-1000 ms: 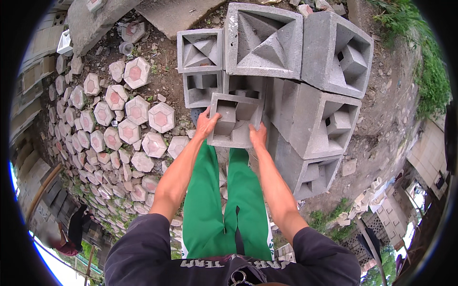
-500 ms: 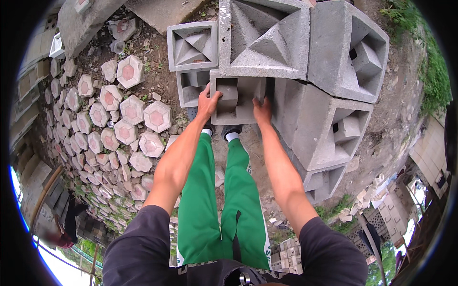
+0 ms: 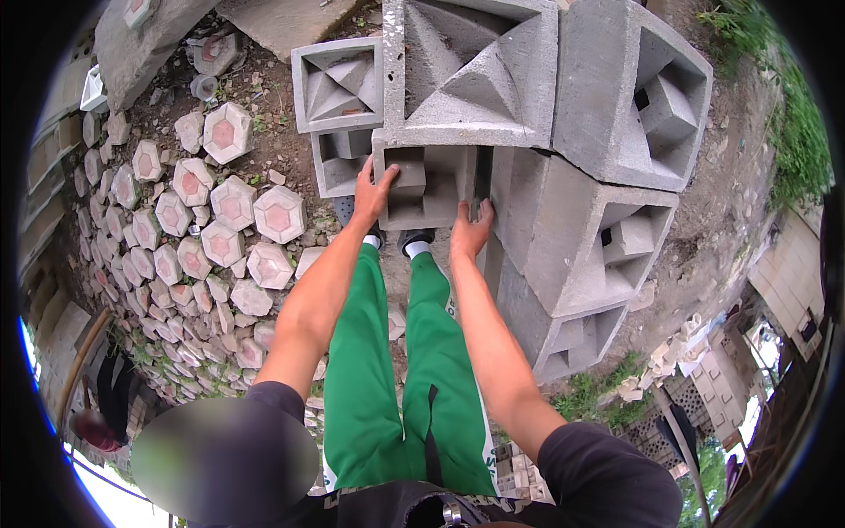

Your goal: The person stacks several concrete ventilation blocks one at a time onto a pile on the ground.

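Two small blocks (image 3: 339, 84) stand at left. The left hand (image 3: 371, 195) grips the left wall of the grey block (image 3: 440, 183), which sits just below the big block (image 3: 493, 92) and looks nearly in place. The right hand (image 3: 471, 232) meets its right edge, grip unclear; a dark gap separates it from the right-side blocks (image 3: 559, 224).
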`<state>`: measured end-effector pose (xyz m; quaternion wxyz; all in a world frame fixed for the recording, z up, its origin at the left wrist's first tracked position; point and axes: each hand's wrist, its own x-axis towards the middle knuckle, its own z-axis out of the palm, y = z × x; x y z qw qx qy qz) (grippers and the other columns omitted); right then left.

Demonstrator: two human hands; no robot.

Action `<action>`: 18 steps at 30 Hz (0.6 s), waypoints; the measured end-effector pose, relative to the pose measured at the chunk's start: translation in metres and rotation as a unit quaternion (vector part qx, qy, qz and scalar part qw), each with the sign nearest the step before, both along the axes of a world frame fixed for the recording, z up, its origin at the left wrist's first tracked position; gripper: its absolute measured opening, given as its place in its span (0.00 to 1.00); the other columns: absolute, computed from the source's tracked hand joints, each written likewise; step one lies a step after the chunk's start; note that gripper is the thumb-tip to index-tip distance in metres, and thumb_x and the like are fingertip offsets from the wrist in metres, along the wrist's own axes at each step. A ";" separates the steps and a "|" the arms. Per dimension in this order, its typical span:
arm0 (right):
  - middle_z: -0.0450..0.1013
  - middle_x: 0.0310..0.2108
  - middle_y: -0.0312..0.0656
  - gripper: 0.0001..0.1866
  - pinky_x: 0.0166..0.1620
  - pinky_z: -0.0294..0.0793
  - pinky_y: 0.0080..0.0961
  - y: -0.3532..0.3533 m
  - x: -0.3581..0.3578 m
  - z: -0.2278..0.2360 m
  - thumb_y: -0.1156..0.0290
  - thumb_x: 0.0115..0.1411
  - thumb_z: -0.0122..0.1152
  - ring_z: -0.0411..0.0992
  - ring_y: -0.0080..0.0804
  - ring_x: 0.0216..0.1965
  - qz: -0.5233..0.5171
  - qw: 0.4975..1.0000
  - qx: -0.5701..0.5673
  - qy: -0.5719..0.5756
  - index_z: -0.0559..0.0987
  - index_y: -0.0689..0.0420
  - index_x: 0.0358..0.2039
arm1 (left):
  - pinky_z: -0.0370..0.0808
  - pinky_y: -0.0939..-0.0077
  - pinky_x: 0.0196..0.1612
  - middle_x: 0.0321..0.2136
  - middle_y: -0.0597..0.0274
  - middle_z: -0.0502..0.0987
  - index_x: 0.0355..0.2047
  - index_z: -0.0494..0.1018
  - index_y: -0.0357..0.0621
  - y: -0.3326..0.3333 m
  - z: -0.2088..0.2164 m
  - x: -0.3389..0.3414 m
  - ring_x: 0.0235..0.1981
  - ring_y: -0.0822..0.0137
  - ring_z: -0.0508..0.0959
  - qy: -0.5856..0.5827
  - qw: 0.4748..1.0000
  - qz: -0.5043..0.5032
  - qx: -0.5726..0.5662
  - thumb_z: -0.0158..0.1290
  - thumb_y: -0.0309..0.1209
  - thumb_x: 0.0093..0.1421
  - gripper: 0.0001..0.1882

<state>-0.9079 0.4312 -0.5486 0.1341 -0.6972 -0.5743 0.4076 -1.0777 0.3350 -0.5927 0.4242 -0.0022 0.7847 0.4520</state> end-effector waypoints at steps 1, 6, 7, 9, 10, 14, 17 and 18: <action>0.60 0.59 0.54 0.37 0.62 0.58 0.38 -0.010 0.001 0.009 0.60 0.56 0.63 0.56 0.49 0.63 -0.064 0.998 0.004 -0.015 0.60 0.64 0.60 | 0.64 0.65 0.56 0.51 0.43 0.69 0.60 0.63 0.39 0.002 0.007 0.000 0.54 0.54 0.69 -0.021 1.000 0.019 0.004 0.56 0.53 0.54 0.40; 0.52 0.64 0.47 0.42 0.65 0.52 0.44 -0.032 -0.014 0.017 0.58 0.54 0.67 0.50 0.47 0.65 -0.314 0.901 -0.268 0.136 0.56 0.59 0.63 | 0.62 0.68 0.59 0.55 0.51 0.69 0.59 0.62 0.35 -0.009 -0.008 0.000 0.54 0.59 0.69 -0.133 0.982 0.118 0.069 0.30 0.62 0.65 0.42; 0.52 0.64 0.45 0.42 0.66 0.51 0.46 -0.031 -0.016 0.018 0.58 0.53 0.68 0.51 0.47 0.65 -0.353 0.822 -0.392 0.214 0.57 0.57 0.63 | 0.62 0.68 0.59 0.55 0.51 0.69 0.59 0.62 0.35 -0.008 -0.008 0.000 0.54 0.59 0.69 -0.134 0.981 0.118 0.068 0.30 0.62 0.65 0.42; 0.55 0.63 0.43 0.40 0.65 0.52 0.47 -0.030 -0.019 0.009 0.58 0.54 0.68 0.53 0.45 0.64 -0.350 0.775 -0.436 0.295 0.59 0.56 0.62 | 0.64 0.69 0.58 0.54 0.53 0.70 0.59 0.63 0.36 0.000 -0.003 -0.004 0.53 0.61 0.70 -0.298 0.918 0.215 0.148 0.29 0.64 0.64 0.43; 0.58 0.61 0.42 0.38 0.64 0.53 0.48 -0.028 -0.021 0.004 0.59 0.54 0.68 0.55 0.44 0.63 -0.341 0.720 -0.477 0.372 0.60 0.55 0.61 | 0.65 0.70 0.57 0.53 0.54 0.71 0.58 0.65 0.38 0.002 0.002 -0.002 0.52 0.62 0.71 -0.314 0.912 0.215 0.150 0.31 0.62 0.64 0.40; 0.62 0.59 0.44 0.34 0.63 0.55 0.53 -0.032 -0.022 -0.029 0.63 0.54 0.67 0.58 0.46 0.60 -0.366 0.711 -0.446 0.402 0.63 0.56 0.58 | 0.65 0.70 0.57 0.53 0.54 0.71 0.57 0.66 0.39 0.002 -0.012 0.001 0.51 0.62 0.72 -0.317 0.910 0.221 0.152 0.36 0.60 0.64 0.37; 0.65 0.56 0.44 0.30 0.63 0.56 0.52 -0.036 -0.021 -0.026 0.65 0.56 0.64 0.59 0.45 0.60 -0.362 0.703 -0.447 0.418 0.65 0.57 0.57 | 0.65 0.69 0.57 0.53 0.54 0.71 0.57 0.66 0.39 -0.004 -0.016 0.003 0.52 0.62 0.72 -0.314 0.908 0.231 0.156 0.35 0.60 0.65 0.37; 0.64 0.57 0.44 0.30 0.63 0.56 0.52 -0.035 -0.018 -0.025 0.65 0.56 0.64 0.59 0.45 0.60 -0.355 0.698 -0.452 0.427 0.64 0.57 0.57 | 0.65 0.69 0.57 0.53 0.54 0.71 0.57 0.66 0.39 -0.003 -0.015 0.004 0.52 0.62 0.72 -0.315 0.907 0.233 0.155 0.35 0.60 0.65 0.37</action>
